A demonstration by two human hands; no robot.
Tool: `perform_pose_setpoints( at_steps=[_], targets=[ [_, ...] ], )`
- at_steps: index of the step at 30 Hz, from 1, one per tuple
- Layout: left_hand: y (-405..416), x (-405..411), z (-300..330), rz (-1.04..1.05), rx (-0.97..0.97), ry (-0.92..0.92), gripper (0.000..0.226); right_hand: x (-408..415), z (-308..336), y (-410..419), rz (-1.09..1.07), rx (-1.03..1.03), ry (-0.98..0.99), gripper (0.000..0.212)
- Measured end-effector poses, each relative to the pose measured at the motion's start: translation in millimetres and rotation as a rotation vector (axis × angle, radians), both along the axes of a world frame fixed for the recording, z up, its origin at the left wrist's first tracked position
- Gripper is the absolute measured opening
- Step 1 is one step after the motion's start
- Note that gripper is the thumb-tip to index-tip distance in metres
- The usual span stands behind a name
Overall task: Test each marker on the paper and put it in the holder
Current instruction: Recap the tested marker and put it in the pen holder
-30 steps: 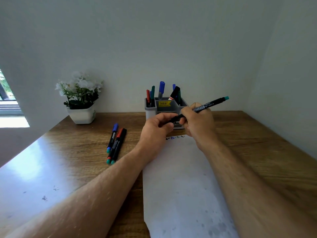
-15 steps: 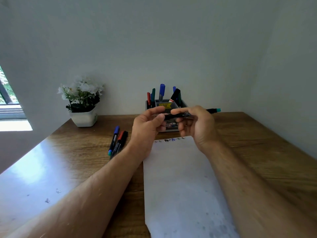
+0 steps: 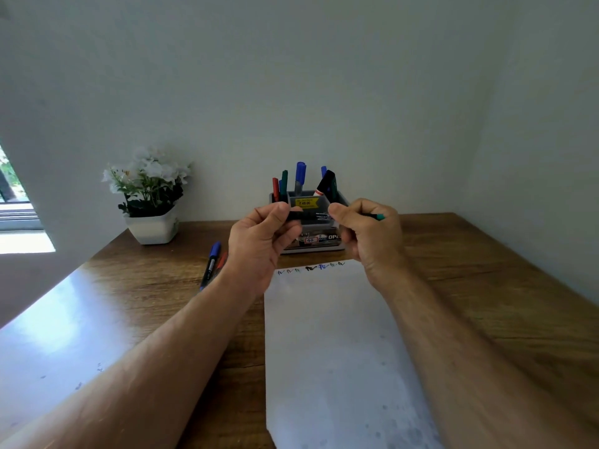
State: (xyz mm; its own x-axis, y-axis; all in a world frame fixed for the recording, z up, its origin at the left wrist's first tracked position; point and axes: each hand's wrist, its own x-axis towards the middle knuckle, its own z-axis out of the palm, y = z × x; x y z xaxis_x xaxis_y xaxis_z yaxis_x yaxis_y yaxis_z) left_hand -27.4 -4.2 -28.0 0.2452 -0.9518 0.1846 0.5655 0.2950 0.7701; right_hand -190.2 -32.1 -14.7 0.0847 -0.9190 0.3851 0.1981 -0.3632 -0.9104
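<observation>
I see both hands raised above the far end of the paper [image 3: 327, 335], level with the holder [image 3: 319, 222]. The left hand [image 3: 259, 244] has its thumb and curled fingers pinched on one end of a black marker [image 3: 311, 216]; the right hand [image 3: 369, 234] has its fingers wrapped round the other end, and the marker's teal tip pokes out past that fist. The marker lies level between them, in front of the holder. From here I cannot tell whether its cap is on.

The grey holder stands at the back of the desk [image 3: 470, 286], with several markers upright in it. A row of small scribbles [image 3: 311, 268] runs along the paper's far edge. Left of the paper, loose markers [image 3: 212, 264] lie on the desk, partly hidden by the left wrist. A potted plant [image 3: 150, 196] with white flowers stands further left, by the wall.
</observation>
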Motion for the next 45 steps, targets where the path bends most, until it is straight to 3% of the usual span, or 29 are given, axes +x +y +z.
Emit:
perform_pose_setpoints(
  at_steps=[4, 16, 22, 26, 31, 36, 45],
  targets=[
    [-1, 1, 2, -0.018, -0.007, 0.005, 0.04, 0, -1, 2, 0.026, 0.063, -0.029, 0.031],
    [-1, -1, 3, 0.014, -0.068, -0.019, 0.037, 3, -6, -4, 0.058, 0.284, -0.11, 0.026],
    [3, -9, 3, 0.134, -0.09, 0.063, 0.037, 7, -9, -5, 0.056, 0.177, 0.163, 0.023],
    [2, -5, 24, 0.335, -0.155, -0.122, 0.029, 10, -16, -7, -0.186, 0.007, 0.449, 0.044],
    [-10, -15, 53, 0.402, -0.293, -0.442, 0.028, 5, -23, -15, -0.509, -0.187, 0.511, 0.048],
    [-29, -30, 77, 0.43, -0.321, -0.642, 0.03, 3, -27, -20, -0.575, -0.268, 0.561, 0.056],
    [-51, -41, 83, 0.441, -0.245, -0.752, 0.03, 3, -32, -23, -0.578, -0.29, 0.542, 0.058]
  ],
)
